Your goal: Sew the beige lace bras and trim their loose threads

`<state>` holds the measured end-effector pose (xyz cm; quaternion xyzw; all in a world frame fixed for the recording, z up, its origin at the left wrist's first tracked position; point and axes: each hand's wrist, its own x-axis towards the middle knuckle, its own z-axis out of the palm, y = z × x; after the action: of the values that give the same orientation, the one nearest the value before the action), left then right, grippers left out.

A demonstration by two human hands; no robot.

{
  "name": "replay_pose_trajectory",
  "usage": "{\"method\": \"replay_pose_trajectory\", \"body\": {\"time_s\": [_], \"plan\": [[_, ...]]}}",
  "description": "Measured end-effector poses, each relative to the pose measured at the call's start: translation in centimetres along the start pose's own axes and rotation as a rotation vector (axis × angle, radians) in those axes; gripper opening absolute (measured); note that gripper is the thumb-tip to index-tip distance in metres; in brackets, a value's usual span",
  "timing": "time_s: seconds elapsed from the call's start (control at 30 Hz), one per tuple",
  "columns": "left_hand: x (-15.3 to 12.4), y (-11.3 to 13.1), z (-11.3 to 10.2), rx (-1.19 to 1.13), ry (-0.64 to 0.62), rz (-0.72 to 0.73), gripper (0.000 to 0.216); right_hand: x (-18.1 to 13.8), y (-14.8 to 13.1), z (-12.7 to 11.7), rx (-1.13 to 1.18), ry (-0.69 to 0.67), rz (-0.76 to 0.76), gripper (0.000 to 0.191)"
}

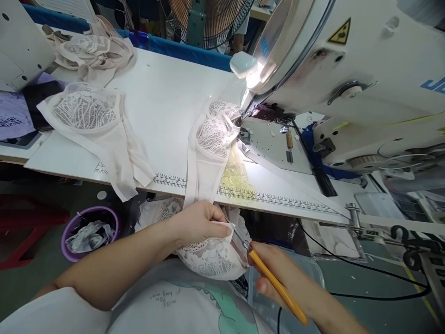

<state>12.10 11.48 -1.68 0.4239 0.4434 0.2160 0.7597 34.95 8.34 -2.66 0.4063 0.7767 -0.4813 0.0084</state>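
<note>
My left hand (198, 222) is closed, pinching the edge of a white lace bra piece (212, 257) that hangs below the table's front edge into my lap. My right hand (281, 278) grips orange-handled thread snips (274, 280), whose metal tips touch the fabric right beside my left fingers. The same garment runs up over the table edge as a beige strap to a lace cup (213, 134) lying at the presser foot of the sewing machine (347, 79).
A second lace bra (90, 116) lies at the table's left, with more beige pieces (93, 51) behind it. The white table (163, 97) has a ruler strip along its front edge. A purple scrap bin (88, 229) stands on the floor at left. A fan (208, 21) stands behind.
</note>
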Motion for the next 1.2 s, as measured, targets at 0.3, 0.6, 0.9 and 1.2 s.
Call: {"method": "replay_pose_trajectory", "body": {"time_s": [0.3,0.6,0.9,1.2], "plan": [[0.1,0.2,-0.1,0.030,-0.013,0.006,0.023,-0.1,0.1,0.7,0.136,0.021,-0.006,0.060],[0.4,0.1,0.2,0.048,0.026,-0.001,0.020,-0.1,0.2,1.0,0.147,0.021,-0.075,0.058],[0.4,0.3,0.3,-0.027,0.032,-0.019,0.019,0.1,0.1,1.6,0.157,0.080,-0.052,0.059],[0.5,0.1,0.0,-0.035,0.007,-0.010,0.018,0.6,0.0,2.3,0.215,0.113,0.059,0.047]]}}
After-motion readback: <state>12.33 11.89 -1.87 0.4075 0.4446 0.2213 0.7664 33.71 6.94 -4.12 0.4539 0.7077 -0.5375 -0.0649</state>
